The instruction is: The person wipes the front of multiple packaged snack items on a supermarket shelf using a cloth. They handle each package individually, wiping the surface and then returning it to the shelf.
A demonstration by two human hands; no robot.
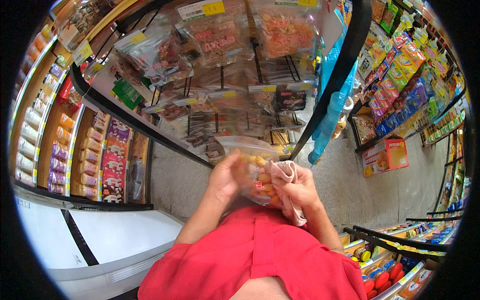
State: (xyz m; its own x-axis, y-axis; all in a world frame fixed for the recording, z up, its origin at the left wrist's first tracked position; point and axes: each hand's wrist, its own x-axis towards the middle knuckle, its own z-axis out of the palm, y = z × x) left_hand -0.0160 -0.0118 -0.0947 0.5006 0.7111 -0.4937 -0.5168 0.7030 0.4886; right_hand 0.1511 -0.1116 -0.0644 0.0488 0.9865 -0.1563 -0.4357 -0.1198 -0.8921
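Note:
A clear plastic bag of round orange-yellow snacks is in front of my red shirt, printed with red characters. The fingers of my left hand grip its left side; that hand is slightly blurred. My right hand clutches a crumpled pale pink cloth against the bag's right side. Whether its fingers also pinch the bag is hidden by the cloth. Beyond the hands, a black-framed rack holds hanging clear packets of food, among them a reddish packet and an orange one.
Shelves of bottled drinks stand at the left, above a white chest freezer. A blue plastic strip hangs by the rack's right post. A red carton rests on the grey floor at the right, near snack shelves. Lidded jars fill the lower right.

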